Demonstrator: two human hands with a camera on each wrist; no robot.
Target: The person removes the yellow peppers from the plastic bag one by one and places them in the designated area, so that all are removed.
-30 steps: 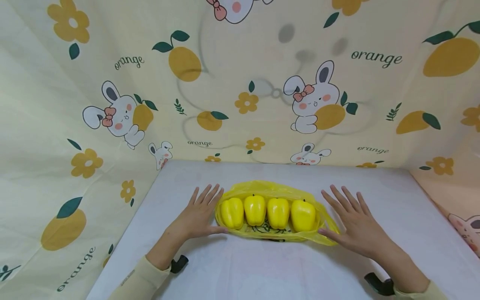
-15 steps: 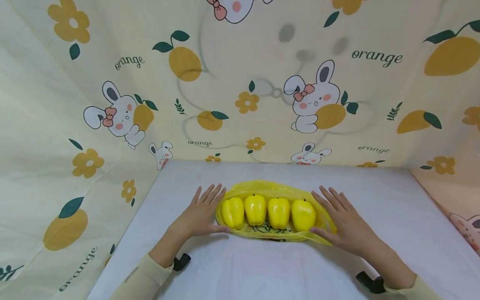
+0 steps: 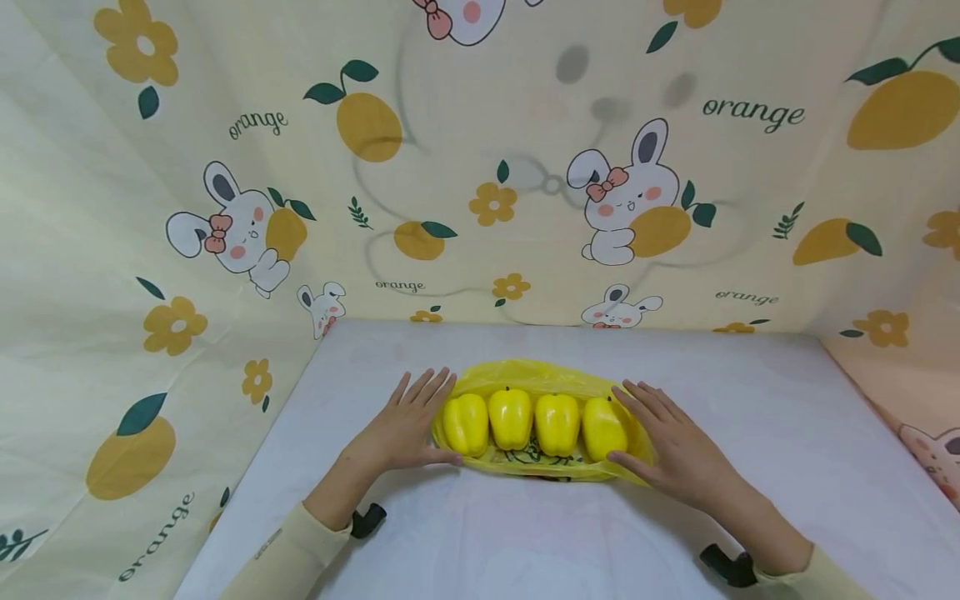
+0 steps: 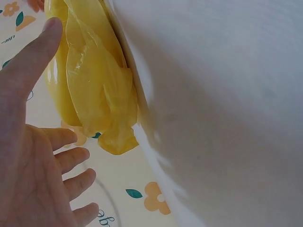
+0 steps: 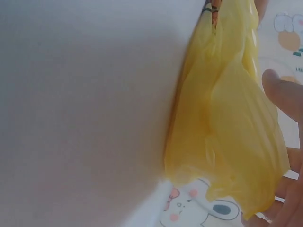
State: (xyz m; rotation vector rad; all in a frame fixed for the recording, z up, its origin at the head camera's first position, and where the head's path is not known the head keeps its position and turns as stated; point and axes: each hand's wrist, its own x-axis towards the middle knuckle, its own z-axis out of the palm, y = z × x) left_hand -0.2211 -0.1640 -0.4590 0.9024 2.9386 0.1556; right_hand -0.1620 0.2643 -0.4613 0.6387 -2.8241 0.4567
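Several glossy yellow bell peppers [image 3: 512, 422] lie side by side in a row on a thin yellow plastic bag [image 3: 528, 372], its edges raised around them in the head view. My left hand [image 3: 408, 425] is at the bag's left end, fingers spread and thumb pointing inward at its front edge. At the opposite end, my right hand [image 3: 678, 450] overlaps the bag's right side, its fingers extended and thumb near the rightmost pepper. Both wrist views show crumpled bag ends, the left hand [image 4: 45, 175] and right hand [image 5: 286, 189] alongside them with nothing gripped.
A white-covered table [image 3: 480, 542] bears the bag. Behind it and along the sides hangs a cream cloth [image 3: 450, 183] printed with rabbits, oranges and flowers. A black wrist mount [image 3: 367, 521] sits at the left wrist, another black mount [image 3: 727, 565] at the right.
My right hand has moved left over the bag's right end, and that end now reaches less far right. My left hand has shifted slightly right. The peppers have hardly moved.
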